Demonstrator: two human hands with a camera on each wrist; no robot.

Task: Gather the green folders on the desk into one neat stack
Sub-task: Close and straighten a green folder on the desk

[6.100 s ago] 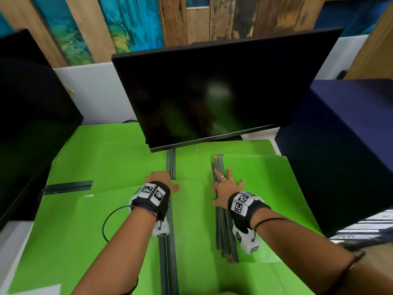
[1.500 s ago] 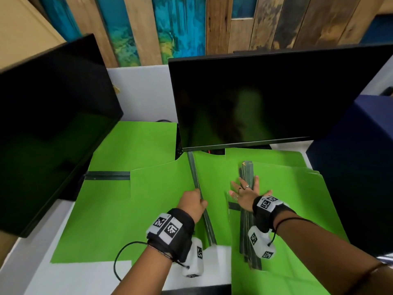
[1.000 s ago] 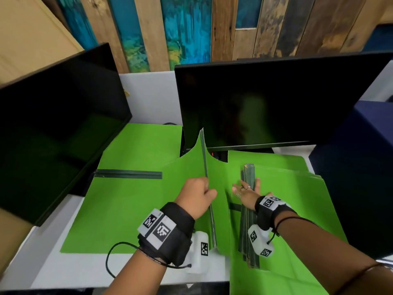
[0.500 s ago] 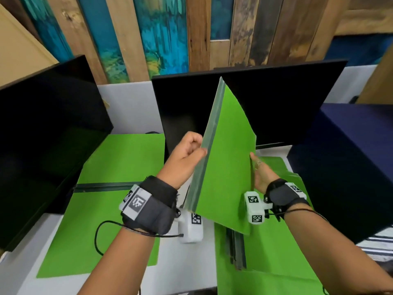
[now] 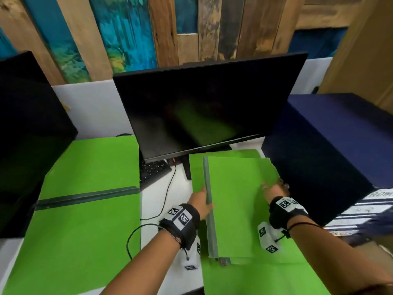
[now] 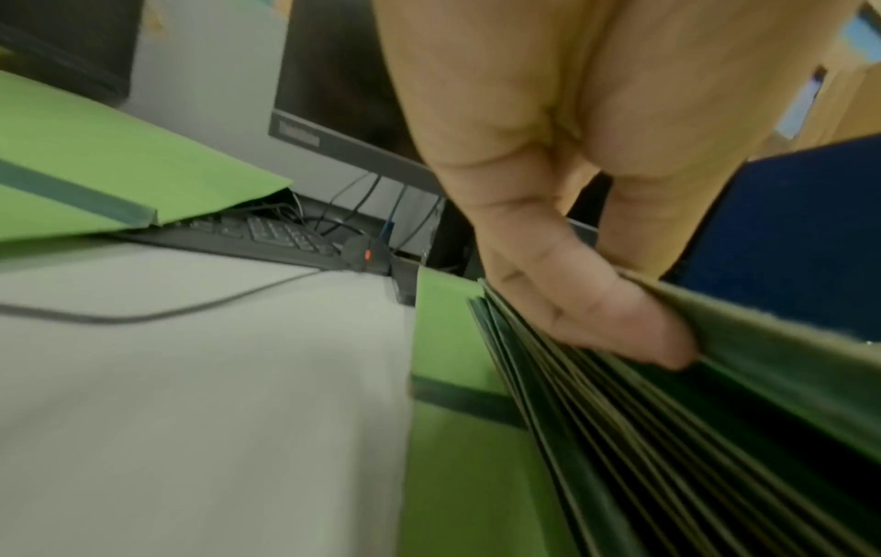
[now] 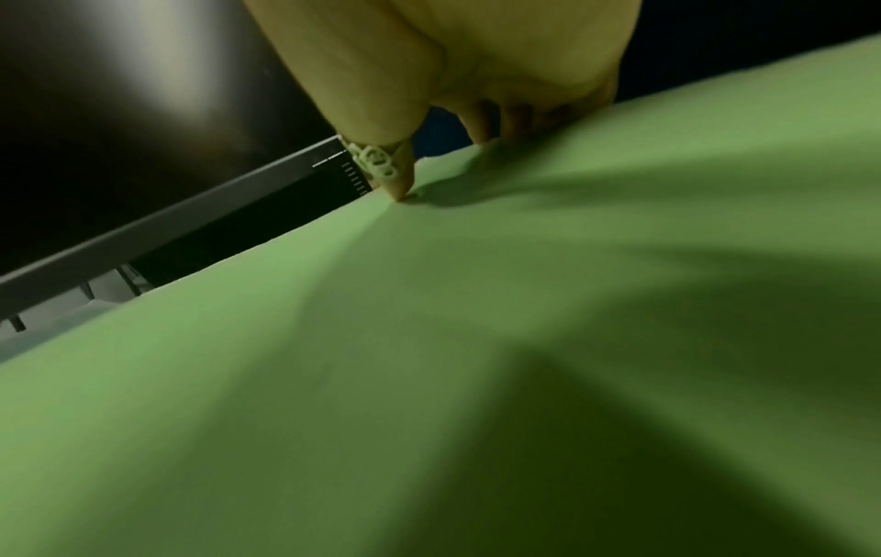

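Head view: a green folder [image 5: 238, 201] is seen lying on the stack [image 5: 221, 260] at the desk's right, in front of the monitor [image 5: 204, 107]. Its spine edge is gripped by the left hand [image 5: 202, 204], thumb on top, while the right hand [image 5: 274, 189] is laid on its far right part with fingers spread flat. Two more folders [image 5: 85, 188] are left lying open on the left of the desk [image 5: 155, 201], over a keyboard [image 5: 152, 169]

Left wrist view: the spine of the top folder [image 6: 772, 339] is pinched by the thumb [image 6: 596, 312], and it is held slightly raised above the fanned spines below [image 6: 620, 433]. The spines are not lined up, so a crooked pile is likely if the folder is released as it is

Right wrist view: the cover [image 7: 429, 339] is pressed by straight fingertips [image 7: 400, 188]; nothing is gripped. If pressure is uneven, the smooth covers could be slid sideways off the pile, and the cable [image 5: 168, 194] beside it could be snagged when the left folders are dragged across
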